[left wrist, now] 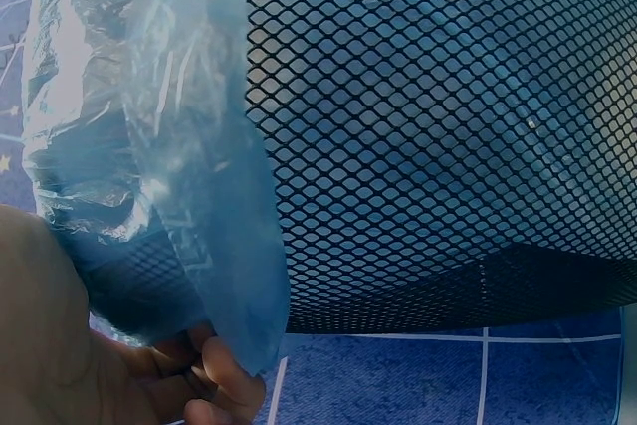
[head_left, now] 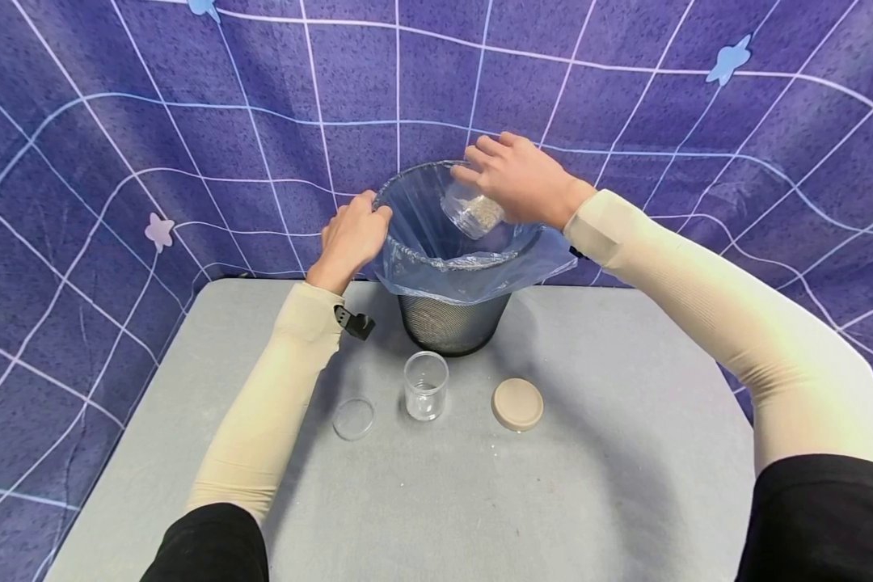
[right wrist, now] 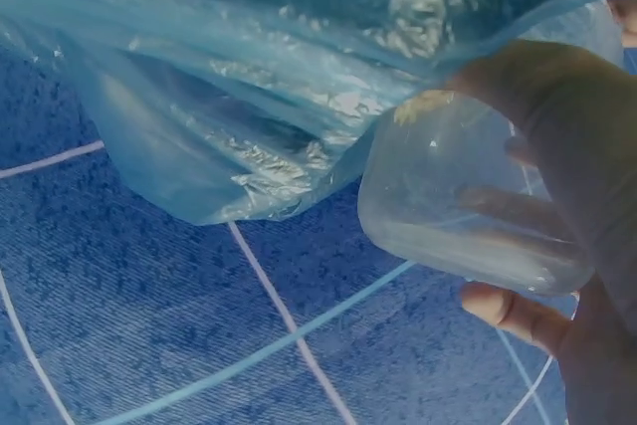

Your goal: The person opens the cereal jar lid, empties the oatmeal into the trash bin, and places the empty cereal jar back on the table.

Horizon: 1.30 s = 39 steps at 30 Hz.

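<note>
A black mesh wastebasket [head_left: 451, 325] stands at the table's back, lined with a blue plastic bag [head_left: 447, 281] that folds over its rim. My left hand [head_left: 354, 234] grips the left side of that rim; in the left wrist view, its fingers [left wrist: 227, 370] curl under the bag's edge. Over the mouth of the basket, my right hand [head_left: 521, 179] holds a clear jar [head_left: 473, 212], tilted with its opening down towards the inside of the bag. Pale grainy stuff [head_left: 486, 212] shows in the jar. In the right wrist view, the rounded jar bottom [right wrist: 448, 216] faces outward.
In front of the basket stands an upright clear jar [head_left: 426, 388]. A clear round lid [head_left: 353, 419] lies to its left and a beige round lid [head_left: 518, 404] to its right. A few crumbs dot the grey table [head_left: 444, 517]. A purple curtain [head_left: 364, 81] hangs close behind.
</note>
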{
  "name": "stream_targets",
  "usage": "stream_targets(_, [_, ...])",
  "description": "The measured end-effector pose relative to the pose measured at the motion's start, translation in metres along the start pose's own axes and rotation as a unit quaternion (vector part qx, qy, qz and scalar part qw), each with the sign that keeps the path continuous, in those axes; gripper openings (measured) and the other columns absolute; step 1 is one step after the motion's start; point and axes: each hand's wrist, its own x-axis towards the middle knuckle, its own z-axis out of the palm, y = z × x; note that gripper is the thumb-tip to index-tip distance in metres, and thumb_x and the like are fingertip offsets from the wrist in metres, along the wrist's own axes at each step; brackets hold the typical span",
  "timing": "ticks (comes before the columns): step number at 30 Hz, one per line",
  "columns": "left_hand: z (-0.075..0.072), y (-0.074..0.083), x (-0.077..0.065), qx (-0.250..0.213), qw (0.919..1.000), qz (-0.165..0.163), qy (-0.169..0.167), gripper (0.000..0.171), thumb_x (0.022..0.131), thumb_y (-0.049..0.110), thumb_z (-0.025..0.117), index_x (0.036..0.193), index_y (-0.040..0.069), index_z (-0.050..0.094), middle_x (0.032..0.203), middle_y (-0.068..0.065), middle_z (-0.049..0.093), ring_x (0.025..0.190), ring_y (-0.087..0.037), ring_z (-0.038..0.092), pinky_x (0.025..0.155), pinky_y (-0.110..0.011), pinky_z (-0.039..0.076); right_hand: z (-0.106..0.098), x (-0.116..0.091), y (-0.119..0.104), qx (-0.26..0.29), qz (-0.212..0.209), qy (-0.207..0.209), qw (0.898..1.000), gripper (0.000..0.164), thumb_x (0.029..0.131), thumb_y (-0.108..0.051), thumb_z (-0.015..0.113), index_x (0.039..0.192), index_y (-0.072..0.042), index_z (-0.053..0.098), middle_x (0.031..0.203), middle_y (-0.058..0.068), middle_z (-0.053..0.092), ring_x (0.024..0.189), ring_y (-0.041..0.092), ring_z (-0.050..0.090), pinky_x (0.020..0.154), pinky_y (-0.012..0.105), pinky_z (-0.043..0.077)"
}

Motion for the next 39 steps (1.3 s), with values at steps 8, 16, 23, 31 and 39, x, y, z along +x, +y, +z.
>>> stream_targets(8, [-0.001,0.001,-0.001,-0.002,1.0,0.001,-0.001,0.059,0.11,0.037,0.037,0.163,0.013,0.044,0.162,-0.017,0.05,0.148,-0.045,0.046,0.117,-0.066,0.031,-0.001,-0.006,0.005,0.082,0.064,0.02,0.994,0.078,0.073,-0.018,0.085,0.143,0.001,0.056,0.12,0.025,0.063,0.113,0.045,0.058,0.087,0.059,0.053])
stream_targets(16, [-0.001,0.001,-0.001,-0.003,1.0,0.005,0.0,0.056,0.109,0.036,0.037,0.158,0.011,0.049,0.158,-0.017,0.053,0.146,-0.045,0.048,0.116,-0.066,0.032,-0.008,-0.006,0.01,0.178,0.186,0.0,0.966,0.102,0.073,-0.046,0.095,0.154,-0.004,0.048,0.134,0.022,0.062,0.121,0.042,0.057,0.1,0.064,0.052])
stream_targets(23, [-0.001,0.001,-0.001,-0.001,1.0,0.003,-0.001,0.057,0.109,0.036,0.036,0.16,0.012,0.047,0.16,-0.017,0.052,0.147,-0.044,0.048,0.116,-0.067,0.032,-0.002,-0.005,0.008,0.127,0.157,0.075,0.977,0.089,0.076,-0.03,0.092,0.15,-0.003,0.052,0.127,0.024,0.063,0.116,0.044,0.058,0.095,0.058,0.053])
stream_targets(31, [0.0,0.001,0.0,-0.001,1.0,0.002,-0.001,0.058,0.109,0.037,0.037,0.161,0.012,0.045,0.161,-0.017,0.051,0.148,-0.044,0.047,0.117,-0.066,0.032,0.008,-0.007,0.007,0.046,0.087,0.114,0.989,0.081,0.07,-0.012,0.089,0.143,0.003,0.056,0.115,0.026,0.06,0.105,0.047,0.056,0.088,0.054,0.05])
stream_targets(39, [0.0,0.0,0.0,-0.006,1.0,0.006,0.004,0.053,0.109,0.036,0.038,0.153,0.01,0.053,0.155,-0.019,0.056,0.144,-0.046,0.05,0.115,-0.066,0.034,0.007,-0.009,0.009,0.147,0.184,0.061,0.97,0.096,0.07,-0.036,0.095,0.148,-0.002,0.051,0.124,0.023,0.062,0.113,0.043,0.056,0.101,0.058,0.049])
